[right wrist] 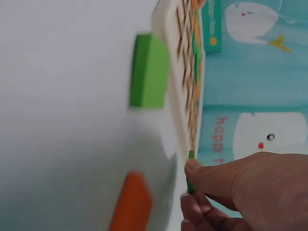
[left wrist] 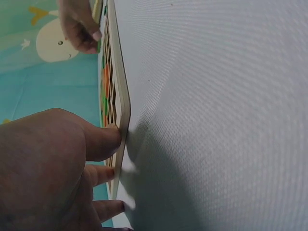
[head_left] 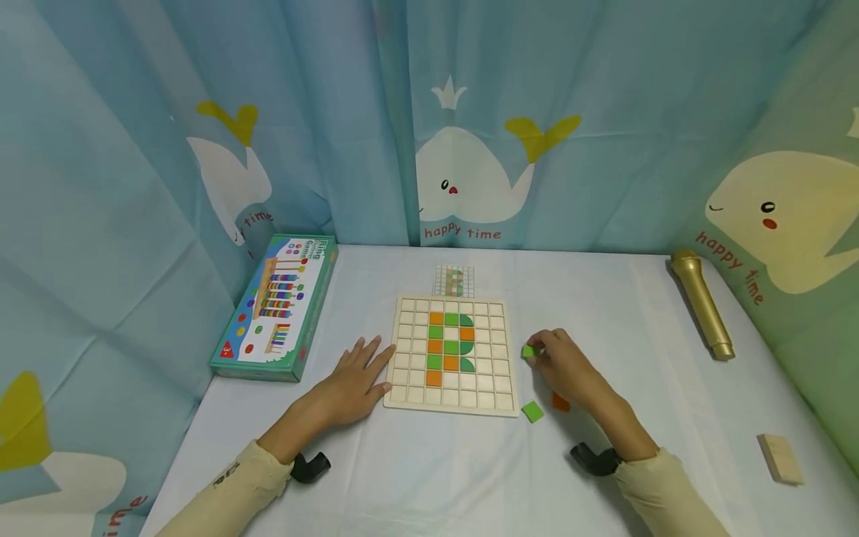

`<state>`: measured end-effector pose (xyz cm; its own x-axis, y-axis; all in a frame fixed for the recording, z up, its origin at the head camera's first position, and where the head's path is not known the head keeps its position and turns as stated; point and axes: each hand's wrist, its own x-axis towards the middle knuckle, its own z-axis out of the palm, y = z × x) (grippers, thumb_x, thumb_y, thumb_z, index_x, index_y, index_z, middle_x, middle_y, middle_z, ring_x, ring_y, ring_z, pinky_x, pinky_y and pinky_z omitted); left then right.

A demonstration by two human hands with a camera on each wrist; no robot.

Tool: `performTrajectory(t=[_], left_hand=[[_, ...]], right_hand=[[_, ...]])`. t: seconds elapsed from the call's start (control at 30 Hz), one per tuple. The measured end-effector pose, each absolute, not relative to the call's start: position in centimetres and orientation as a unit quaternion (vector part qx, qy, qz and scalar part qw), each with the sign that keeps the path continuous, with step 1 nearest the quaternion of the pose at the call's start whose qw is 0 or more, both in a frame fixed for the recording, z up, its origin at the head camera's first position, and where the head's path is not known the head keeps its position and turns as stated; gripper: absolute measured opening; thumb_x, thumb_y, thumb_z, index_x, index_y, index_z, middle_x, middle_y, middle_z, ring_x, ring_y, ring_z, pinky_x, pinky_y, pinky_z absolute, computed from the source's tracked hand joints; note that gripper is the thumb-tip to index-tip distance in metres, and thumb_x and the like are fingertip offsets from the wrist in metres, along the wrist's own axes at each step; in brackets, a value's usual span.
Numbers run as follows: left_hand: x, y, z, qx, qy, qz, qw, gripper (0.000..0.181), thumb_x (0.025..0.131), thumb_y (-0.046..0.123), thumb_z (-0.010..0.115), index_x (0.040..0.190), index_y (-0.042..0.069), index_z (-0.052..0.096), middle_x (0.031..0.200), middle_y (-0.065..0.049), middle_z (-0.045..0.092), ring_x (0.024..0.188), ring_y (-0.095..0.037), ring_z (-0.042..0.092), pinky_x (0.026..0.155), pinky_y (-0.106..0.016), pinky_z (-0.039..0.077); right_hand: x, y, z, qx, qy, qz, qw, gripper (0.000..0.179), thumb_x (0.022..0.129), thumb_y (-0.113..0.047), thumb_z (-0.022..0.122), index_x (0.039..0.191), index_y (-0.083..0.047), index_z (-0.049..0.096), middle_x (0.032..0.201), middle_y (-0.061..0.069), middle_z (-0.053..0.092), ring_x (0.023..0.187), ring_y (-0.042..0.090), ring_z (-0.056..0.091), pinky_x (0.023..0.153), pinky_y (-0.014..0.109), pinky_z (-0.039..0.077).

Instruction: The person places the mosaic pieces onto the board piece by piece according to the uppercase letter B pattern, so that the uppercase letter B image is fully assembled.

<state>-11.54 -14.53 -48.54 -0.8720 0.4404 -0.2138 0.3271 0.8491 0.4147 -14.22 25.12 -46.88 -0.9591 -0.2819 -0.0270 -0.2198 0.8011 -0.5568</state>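
Note:
A wooden grid board [head_left: 499,358] lies mid-table, with orange and green squares and green rounded pieces set in its cells in the shape of a letter R. My left hand [head_left: 352,384] is spread flat at the board's left edge; in the left wrist view the thumb [left wrist: 103,142] touches the rim. To the right of the board, my right hand [head_left: 564,365] pinches a green square tile [head_left: 529,350] between thumb and fingers. Nearer to me lie a second green square tile [head_left: 533,412] and an orange tile [head_left: 561,403], the latter partly hidden by the hand.
A small pattern card [head_left: 455,281] lies behind the board. On the left stands a boxed ring game [head_left: 275,309]. At the right are a gold microphone [head_left: 703,306] and a wooden block [head_left: 781,459]. Curtains with whales [head_left: 476,175] border the table.

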Motion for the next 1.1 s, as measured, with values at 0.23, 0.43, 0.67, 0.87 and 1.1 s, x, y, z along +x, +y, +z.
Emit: performTrajectory(t=[0.23,0.43,0.67,0.87,1.1], left_hand=[[-11.6,-14.6,-48.7,0.205,0.950,0.181,0.149,0.066,0.111,0.037,0.050,0.169,0.014,0.027,0.176,-0.017,0.016,0.162,-0.045,0.008,0.129,-0.063,0.015],[-11.6,-14.6,-48.8,0.208,0.949,0.185,0.146,0.066,0.111,0.037,0.050,0.169,0.014,0.027,0.176,-0.018,0.016,0.162,-0.046,0.008,0.128,-0.064,0.015],[-11.5,-14.5,-48.8,0.209,0.949,0.187,0.143,0.066,0.111,0.036,0.051,0.169,0.013,0.027,0.176,-0.018,0.017,0.162,-0.046,0.009,0.128,-0.064,0.015],[-11.5,-14.5,-48.6,0.206,0.950,0.184,0.143,0.066,0.111,0.036,0.051,0.168,0.013,0.028,0.176,-0.018,0.017,0.162,-0.046,0.010,0.128,-0.064,0.016],[-11.4,-14.5,-48.4,0.206,0.951,0.184,0.143,0.066,0.111,0.036,0.051,0.168,0.013,0.029,0.176,-0.018,0.017,0.162,-0.046,0.010,0.128,-0.064,0.016]], right_hand=[[-13.4,21.7,-46.4,-0.160,0.938,-0.301,0.057,0.028,0.103,-0.006,0.067,0.128,0.004,0.061,0.122,0.019,0.058,0.109,0.032,0.063,0.092,0.047,0.056],[-12.2,18.6,-46.8,-0.242,0.924,-0.292,0.034,0.022,0.097,-0.003,0.075,0.115,-0.003,0.063,0.110,0.009,0.062,0.099,0.023,0.062,0.086,0.040,0.057],[-10.7,16.9,-47.7,-0.277,0.931,-0.233,-0.052,0.022,0.086,0.004,0.084,0.096,-0.008,0.069,0.100,0.007,0.064,0.087,0.022,0.063,0.076,0.041,0.053],[-10.0,16.5,-48.1,-0.273,0.933,-0.227,-0.061,0.025,0.083,0.005,0.086,0.098,-0.008,0.070,0.101,0.007,0.066,0.088,0.022,0.064,0.073,0.038,0.049],[-10.1,16.3,-48.4,-0.271,0.934,-0.223,-0.066,0.027,0.083,0.003,0.086,0.100,-0.009,0.069,0.100,0.005,0.065,0.091,0.023,0.063,0.074,0.038,0.049]])
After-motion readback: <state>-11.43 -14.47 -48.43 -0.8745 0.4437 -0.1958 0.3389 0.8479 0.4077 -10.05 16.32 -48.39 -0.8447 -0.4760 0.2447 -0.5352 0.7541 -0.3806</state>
